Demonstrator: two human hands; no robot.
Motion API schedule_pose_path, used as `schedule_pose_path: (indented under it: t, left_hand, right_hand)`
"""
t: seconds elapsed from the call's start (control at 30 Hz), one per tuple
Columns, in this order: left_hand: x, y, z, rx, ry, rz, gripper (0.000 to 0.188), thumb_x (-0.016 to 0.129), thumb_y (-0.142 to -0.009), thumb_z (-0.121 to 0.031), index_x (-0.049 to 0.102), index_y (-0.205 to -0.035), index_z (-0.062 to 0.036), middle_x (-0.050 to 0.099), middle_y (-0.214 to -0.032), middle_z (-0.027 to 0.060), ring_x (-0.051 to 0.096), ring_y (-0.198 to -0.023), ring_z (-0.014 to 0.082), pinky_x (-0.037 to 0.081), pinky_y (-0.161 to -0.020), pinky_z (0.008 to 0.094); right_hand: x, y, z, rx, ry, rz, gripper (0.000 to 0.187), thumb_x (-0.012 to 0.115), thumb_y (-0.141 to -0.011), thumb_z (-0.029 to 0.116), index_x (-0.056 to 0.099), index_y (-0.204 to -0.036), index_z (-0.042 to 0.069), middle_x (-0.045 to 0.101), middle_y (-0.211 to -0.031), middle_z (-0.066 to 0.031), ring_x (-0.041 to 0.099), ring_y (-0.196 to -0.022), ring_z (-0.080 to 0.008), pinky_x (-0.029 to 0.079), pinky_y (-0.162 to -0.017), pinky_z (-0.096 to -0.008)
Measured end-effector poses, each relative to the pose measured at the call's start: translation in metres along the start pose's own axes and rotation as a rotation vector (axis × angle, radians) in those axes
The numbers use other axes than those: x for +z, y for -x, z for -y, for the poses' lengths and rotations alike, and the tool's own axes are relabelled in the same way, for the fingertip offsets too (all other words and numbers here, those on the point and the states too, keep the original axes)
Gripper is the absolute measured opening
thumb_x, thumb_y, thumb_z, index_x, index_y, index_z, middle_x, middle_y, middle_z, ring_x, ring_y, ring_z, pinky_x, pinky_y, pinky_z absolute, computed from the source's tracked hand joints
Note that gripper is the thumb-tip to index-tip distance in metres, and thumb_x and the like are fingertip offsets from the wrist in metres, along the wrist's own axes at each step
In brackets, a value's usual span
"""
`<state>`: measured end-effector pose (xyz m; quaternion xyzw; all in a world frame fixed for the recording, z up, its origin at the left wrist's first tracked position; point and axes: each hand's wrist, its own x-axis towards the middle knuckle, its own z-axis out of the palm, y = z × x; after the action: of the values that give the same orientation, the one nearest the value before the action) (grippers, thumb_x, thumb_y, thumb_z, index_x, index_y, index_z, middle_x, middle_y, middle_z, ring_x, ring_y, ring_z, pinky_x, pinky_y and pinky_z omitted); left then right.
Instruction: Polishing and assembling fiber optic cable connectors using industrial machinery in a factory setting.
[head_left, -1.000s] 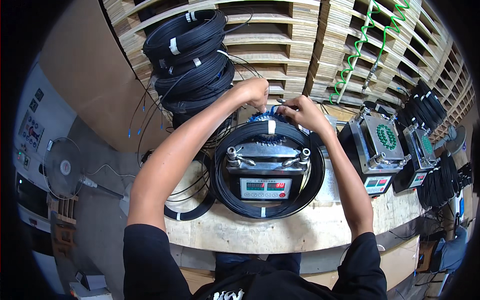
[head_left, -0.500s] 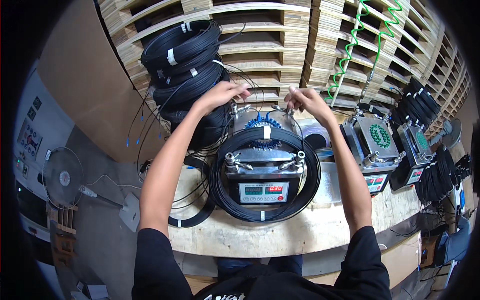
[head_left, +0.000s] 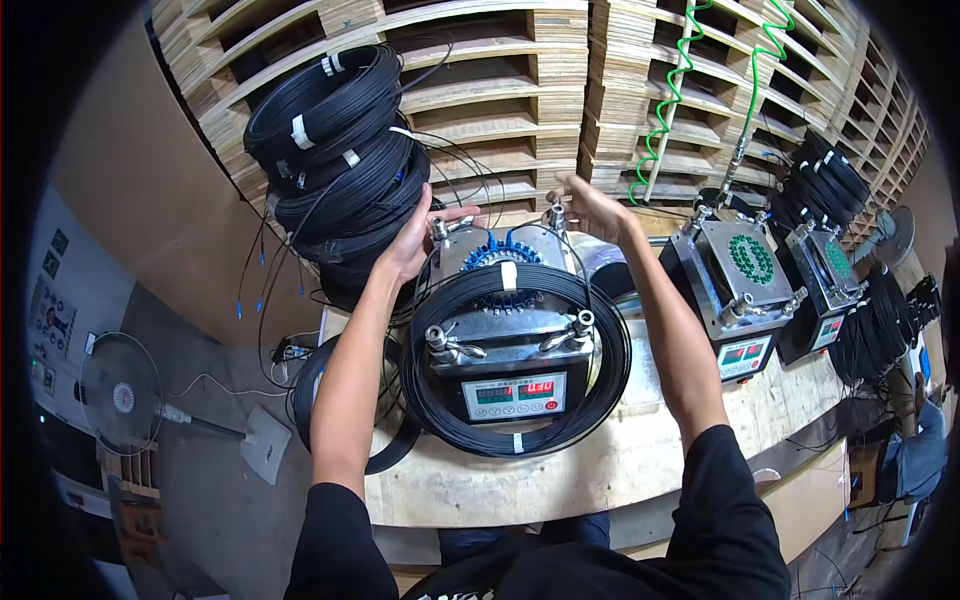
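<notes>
In front of me stands a machine with a metal top plate (head_left: 540, 245) and a lit control panel (head_left: 515, 397). Blue fibre-optic connectors (head_left: 492, 248) form a ring on that plate. A coil of black cable (head_left: 418, 375), bound with white tape, rests around the machine's front and over its top. My left hand (head_left: 408, 245) is open, fingers spread beside the far-left clamp post (head_left: 440, 229). At the far-right clamp post (head_left: 557, 216), my right hand (head_left: 594, 210) is open, its fingers behind and beside the post; whether they touch it I cannot tell.
Stacked black cable coils (head_left: 340, 170) rise at the back left, loose ends hanging down. To the right are two similar machines with green-dotted plates (head_left: 752, 258) and more coils (head_left: 825, 185). Wooden pallets (head_left: 490, 110) back the bench (head_left: 440, 500). A fan (head_left: 122, 395) stands left.
Both hands have gone from curled, pinched fingers to opened ones. They have come lower relative to the machine, beside its far clamp posts. The whole view has shifted slightly.
</notes>
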<state>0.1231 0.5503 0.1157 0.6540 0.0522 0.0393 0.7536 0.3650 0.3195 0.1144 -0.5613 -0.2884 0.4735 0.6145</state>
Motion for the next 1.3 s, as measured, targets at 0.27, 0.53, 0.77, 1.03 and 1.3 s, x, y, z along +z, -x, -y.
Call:
schedule_pose_path:
  t: [0.27,0.53,0.77,1.03,1.3]
  left_hand:
    - [-0.002,-0.003,0.009,0.001,0.042,-0.056,0.096,0.021,-0.097,-0.079,0.064,-0.133,-0.0015,0.071,-0.122,0.0142,0.064,-0.118,0.0220,0.044,-0.109,0.0360]
    - [0.004,0.002,-0.002,-0.063,-0.019,-0.046,0.091,0.023,-0.099,-0.075,0.062,-0.135,-0.0009,0.070,-0.119,0.0132,0.064,-0.112,0.0205,0.046,-0.107,0.0348]
    - [0.012,-0.001,0.002,-0.033,0.084,-0.003,0.091,0.023,-0.099,-0.075,0.058,-0.139,-0.0012,0.069,-0.122,0.0150,0.063,-0.117,0.0221,0.047,-0.108,0.0366]
    - [0.004,0.004,0.007,0.010,0.105,-0.037,0.086,0.026,-0.101,-0.072,0.064,-0.134,-0.0020,0.070,-0.123,0.0147,0.066,-0.115,0.0214,0.047,-0.106,0.0346]
    - [0.002,0.004,0.008,0.012,0.083,-0.026,0.085,0.022,-0.103,-0.069,0.057,-0.140,-0.0007,0.068,-0.124,0.0141,0.064,-0.118,0.0219,0.048,-0.106,0.0358]
  right_hand:
    - [-0.023,0.017,-0.049,-0.235,-0.406,-0.011,0.022,0.060,-0.101,0.016,0.055,-0.118,0.002,0.065,-0.096,-0.0075,0.067,-0.091,-0.0173,0.056,-0.093,-0.0350]
    - [0.007,0.039,-0.032,-0.234,-0.266,-0.075,0.025,0.066,-0.101,0.023,0.056,-0.114,0.005,0.063,-0.092,-0.0032,0.061,-0.081,-0.0114,0.055,-0.082,-0.0286]
    - [-0.002,0.026,-0.042,-0.263,-0.243,-0.122,0.027,0.067,-0.100,0.029,0.052,-0.089,0.011,0.051,-0.077,0.0038,0.046,-0.067,-0.0065,0.042,-0.062,-0.0224]
    - [0.024,0.027,-0.037,-0.177,-0.192,-0.282,0.030,0.070,-0.098,0.039,0.059,-0.093,0.011,0.057,-0.079,0.0047,0.052,-0.067,-0.0057,0.041,-0.060,-0.0221]
    - [0.012,0.035,-0.035,-0.150,-0.374,-0.190,0.038,0.068,-0.097,0.043,0.062,-0.114,0.009,0.062,-0.092,0.0014,0.057,-0.084,-0.0112,0.046,-0.075,-0.0274]
